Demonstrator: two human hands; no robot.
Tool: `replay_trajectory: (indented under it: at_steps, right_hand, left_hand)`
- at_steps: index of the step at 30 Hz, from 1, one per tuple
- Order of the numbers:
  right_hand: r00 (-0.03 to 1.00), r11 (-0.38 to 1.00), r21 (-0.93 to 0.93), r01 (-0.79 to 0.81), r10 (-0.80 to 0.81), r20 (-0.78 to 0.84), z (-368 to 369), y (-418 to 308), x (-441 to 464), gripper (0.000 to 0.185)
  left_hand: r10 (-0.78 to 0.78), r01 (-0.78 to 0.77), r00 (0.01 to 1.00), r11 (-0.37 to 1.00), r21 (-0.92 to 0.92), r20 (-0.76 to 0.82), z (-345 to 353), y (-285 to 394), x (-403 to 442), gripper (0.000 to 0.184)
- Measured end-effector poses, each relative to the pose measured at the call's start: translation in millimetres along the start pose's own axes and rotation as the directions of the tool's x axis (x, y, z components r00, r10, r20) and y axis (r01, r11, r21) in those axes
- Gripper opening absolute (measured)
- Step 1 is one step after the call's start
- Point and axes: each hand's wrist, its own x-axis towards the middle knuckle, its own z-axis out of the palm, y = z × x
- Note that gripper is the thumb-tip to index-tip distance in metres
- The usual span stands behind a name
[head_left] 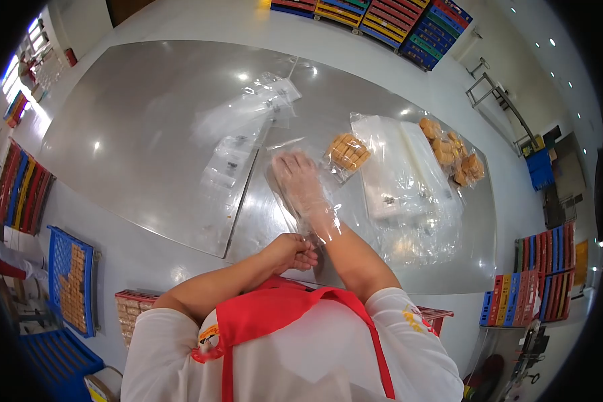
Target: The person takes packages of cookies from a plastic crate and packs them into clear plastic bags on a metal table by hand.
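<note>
My right hand (pixel 298 179) is inside a clear plastic bag (pixel 327 224), fingers stretched out toward the far side of the steel table. The bag covers the hand down to the wrist. Close to that wrist, my left hand (pixel 291 253) is closed, pinching the bag's edge. Just right of my right hand lies a clear pack of golden-brown biscuits (pixel 347 153). A thick stack of clear plastic bags (pixel 398 167) spreads out beyond it.
More packed biscuits (pixel 452 153) lie at the table's right side. Loose clear bags (pixel 238 144) are scattered across the seam of the steel table (pixel 141 134). Stacked coloured crates (pixel 388 23) stand behind. A blue crate (pixel 74 281) with packs stands at the left.
</note>
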Motion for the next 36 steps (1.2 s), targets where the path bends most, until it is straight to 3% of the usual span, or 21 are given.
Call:
replay_trajectory:
  at_steps: [2, 8, 11, 14, 17, 20, 21, 24, 26, 28, 31, 33, 36]
  right_hand:
    - [1.000, 0.999, 0.038, 0.005, -0.005, -0.025, 10, 4, 2, 0.045]
    - [0.990, 0.997, -0.069, -0.034, 0.043, 0.131, -25, -10, -17, 0.058]
    - [0.996, 0.981, 0.183, -0.070, 0.056, 0.076, -3, -10, -57, 0.066]
    - [0.974, 0.986, 0.121, -0.115, 0.088, 0.209, 6, -6, -48, 0.069]
    - [0.985, 0.978, 0.163, -0.127, 0.105, 0.133, 2, -6, -40, 0.068]
    - [0.994, 0.985, 0.157, -0.071, 0.057, 0.094, -17, -2, -61, 0.069]
    - [0.981, 0.973, 0.202, -0.113, 0.077, 0.180, -29, -4, -72, 0.064]
    - [0.974, 0.870, 0.445, -0.213, 0.151, 0.170, -62, -8, -148, 0.048]
    - [0.954, 0.812, 0.504, -0.294, 0.223, 0.198, -105, -9, -173, 0.032]
    - [0.937, 0.784, 0.518, -0.343, 0.323, 0.133, -124, -5, -203, 0.022]
    - [0.823, 0.725, 0.515, -0.457, 0.565, -0.066, -136, -10, -242, 0.022]
    - [0.672, 0.653, 0.508, -0.561, 0.718, -0.181, -136, -13, -261, 0.025]
    - [0.521, 0.538, 0.506, -0.674, 0.832, -0.191, -149, -15, -267, 0.022]
  left_hand:
    - [-0.003, 0.004, 1.000, 1.000, 0.018, -0.018, 3, 2, -3, 0.018]
    - [0.068, -0.070, 0.996, 0.997, -0.030, -0.054, 7, 2, -8, 0.018]
    - [0.060, -0.060, 0.997, 0.998, -0.012, -0.058, 8, 3, -8, 0.019]
    - [0.024, -0.020, 0.999, 0.996, 0.091, -0.048, 5, 2, -4, 0.018]
    - [0.003, 0.000, 0.998, 0.999, 0.048, -0.063, 7, 7, -8, 0.020]
    - [-0.127, 0.101, 0.991, 0.923, 0.371, 0.045, -4, 20, -22, 0.021]
    - [-0.236, 0.168, 0.970, 0.822, 0.544, 0.057, 12, 44, -48, 0.023]
    - [0.062, -0.203, 0.979, 0.363, 0.909, 0.194, 42, 97, -63, 0.025]
    - [0.303, -0.311, 0.903, -0.025, 0.950, 0.304, 70, 136, -51, 0.026]
    - [0.437, -0.323, 0.735, -0.449, 0.833, 0.519, 86, 157, -19, 0.034]
    - [0.377, -0.135, 0.722, -0.746, 0.653, 0.580, 115, 175, 30, 0.033]
    - [0.342, -0.057, 0.738, -0.827, 0.559, 0.582, 108, 175, 70, 0.029]
    - [0.375, 0.078, 0.741, -0.872, 0.483, 0.558, 111, 169, 96, 0.027]
